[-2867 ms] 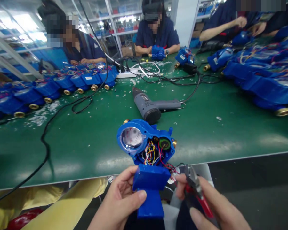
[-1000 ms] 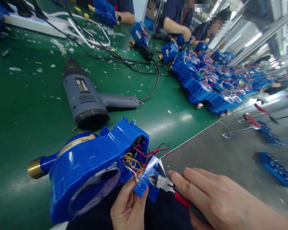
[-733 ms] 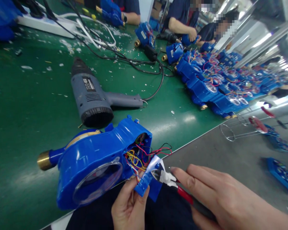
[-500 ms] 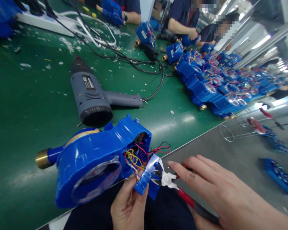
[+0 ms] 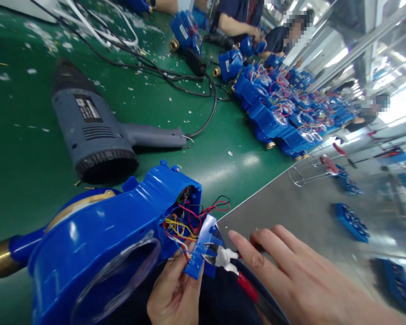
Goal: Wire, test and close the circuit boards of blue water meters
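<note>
At the table's near edge lies a blue water meter with a brass pipe end and a round clear window. Red, black, yellow and white wires come out of its open compartment. My left hand pinches a small blue circuit board, to which some of the wires run. In my right hand are cutting pliers with red and black handles. Their jaws are parted and reach the board's right side. Whether the jaws touch it I cannot tell.
A grey heat gun lies on the green table behind the meter, its black cord running back. Rows of wired blue meters stand at the back right. Co-workers sit beyond. More blue parts are on the floor.
The view has shifted, so the meter and heat gun appear larger and further left. My left hand still pinches the board, and the pliers stay beside it with jaws parted.
</note>
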`<state>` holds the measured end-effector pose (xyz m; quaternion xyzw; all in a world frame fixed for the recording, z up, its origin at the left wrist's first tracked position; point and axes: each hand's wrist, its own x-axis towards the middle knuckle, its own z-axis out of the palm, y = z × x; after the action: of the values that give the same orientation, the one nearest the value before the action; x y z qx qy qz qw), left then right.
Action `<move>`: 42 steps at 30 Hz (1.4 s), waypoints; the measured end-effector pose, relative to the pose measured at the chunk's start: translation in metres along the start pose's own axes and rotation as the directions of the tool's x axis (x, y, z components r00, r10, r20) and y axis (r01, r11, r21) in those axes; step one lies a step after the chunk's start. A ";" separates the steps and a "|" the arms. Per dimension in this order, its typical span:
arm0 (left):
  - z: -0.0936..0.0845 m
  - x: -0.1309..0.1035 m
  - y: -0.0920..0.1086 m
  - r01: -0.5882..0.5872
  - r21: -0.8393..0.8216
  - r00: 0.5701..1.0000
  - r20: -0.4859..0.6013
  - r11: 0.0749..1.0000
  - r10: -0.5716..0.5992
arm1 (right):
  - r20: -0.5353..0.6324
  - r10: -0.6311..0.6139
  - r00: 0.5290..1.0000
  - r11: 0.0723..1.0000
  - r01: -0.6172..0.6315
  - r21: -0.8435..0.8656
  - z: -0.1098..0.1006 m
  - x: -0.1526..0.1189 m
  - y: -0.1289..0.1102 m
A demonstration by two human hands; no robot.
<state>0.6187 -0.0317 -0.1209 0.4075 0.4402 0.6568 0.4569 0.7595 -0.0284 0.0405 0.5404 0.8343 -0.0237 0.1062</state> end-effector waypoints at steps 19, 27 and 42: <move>-0.011 0.000 -0.016 -0.074 0.077 0.996 0.061 0.994 0.069 | 0.052 -0.100 0.994 0.995 0.099 0.012 -0.001 0.007 0.004; -0.013 -0.002 -0.014 -0.037 0.079 0.997 0.070 0.996 0.031 | 0.027 -0.144 0.989 0.989 0.142 0.048 0.010 0.005 0.006; -0.013 0.003 -0.011 -0.052 0.037 0.992 0.119 0.998 0.047 | 0.006 -0.116 0.993 0.992 0.116 0.045 -0.004 0.011 0.010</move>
<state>0.6086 -0.0297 -0.1350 0.4656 0.4154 0.6336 0.4574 0.7637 -0.0135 0.0427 0.4931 0.8631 -0.0509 0.0962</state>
